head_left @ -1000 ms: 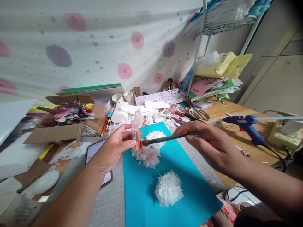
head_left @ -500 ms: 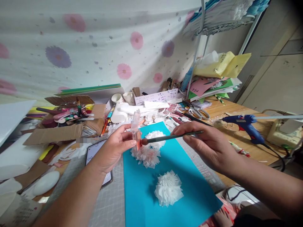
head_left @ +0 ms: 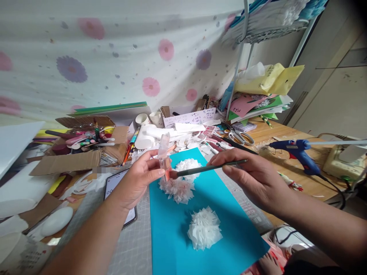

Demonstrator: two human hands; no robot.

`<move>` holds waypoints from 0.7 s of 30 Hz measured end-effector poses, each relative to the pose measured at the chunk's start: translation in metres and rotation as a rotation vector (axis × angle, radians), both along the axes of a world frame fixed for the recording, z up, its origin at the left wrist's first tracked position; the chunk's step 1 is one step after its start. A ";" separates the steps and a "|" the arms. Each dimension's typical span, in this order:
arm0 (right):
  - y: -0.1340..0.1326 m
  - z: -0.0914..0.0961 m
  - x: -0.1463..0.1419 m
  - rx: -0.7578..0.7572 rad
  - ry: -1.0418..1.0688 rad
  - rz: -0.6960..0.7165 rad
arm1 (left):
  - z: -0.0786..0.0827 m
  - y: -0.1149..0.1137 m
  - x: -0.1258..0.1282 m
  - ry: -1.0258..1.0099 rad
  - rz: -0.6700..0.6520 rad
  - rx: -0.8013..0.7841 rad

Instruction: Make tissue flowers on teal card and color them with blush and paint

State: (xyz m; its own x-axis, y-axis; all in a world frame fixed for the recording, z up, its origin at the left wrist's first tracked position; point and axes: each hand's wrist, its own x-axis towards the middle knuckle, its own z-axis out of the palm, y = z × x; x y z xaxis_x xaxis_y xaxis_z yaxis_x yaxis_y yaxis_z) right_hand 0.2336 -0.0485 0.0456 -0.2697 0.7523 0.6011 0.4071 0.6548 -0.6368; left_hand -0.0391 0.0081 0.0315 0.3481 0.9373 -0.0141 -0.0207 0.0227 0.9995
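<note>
My left hand [head_left: 139,178] pinches a small clear case with pink powder [head_left: 164,160], its lid flipped up. A thin dark-handled brush [head_left: 207,167] is gripped in my right hand [head_left: 251,176], and its tip touches the pink powder in the case. Both hands hover over a turquoise paper sheet [head_left: 197,229]. On the sheet lie three tissue-paper flowers: a pink-tinted one [head_left: 178,188] right below the case, a white one [head_left: 188,165] behind it, and another white one [head_left: 204,228] nearer to me.
A phone [head_left: 114,187] lies on the grey cutting mat [head_left: 134,244] under my left wrist. A cardboard box of pens [head_left: 83,147] stands at the left, scissors [head_left: 240,137] and a blue glue gun [head_left: 298,152] at the right, a wire shelf with papers [head_left: 258,95] behind.
My right hand has slid slightly left, pushing the brush tip further into the pink case. The left hand and the flowers have stayed put.
</note>
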 end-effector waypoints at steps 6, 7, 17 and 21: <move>0.002 -0.001 0.000 -0.020 -0.008 -0.023 | 0.000 0.000 0.001 -0.014 0.004 0.000; 0.002 -0.001 0.000 -0.023 -0.019 -0.015 | 0.000 0.000 0.000 -0.012 0.004 -0.003; 0.003 -0.002 -0.002 0.028 -0.020 -0.053 | -0.003 0.000 -0.001 -0.004 0.003 -0.009; 0.001 -0.002 -0.001 0.038 0.016 -0.049 | -0.003 0.001 0.000 0.003 0.003 0.011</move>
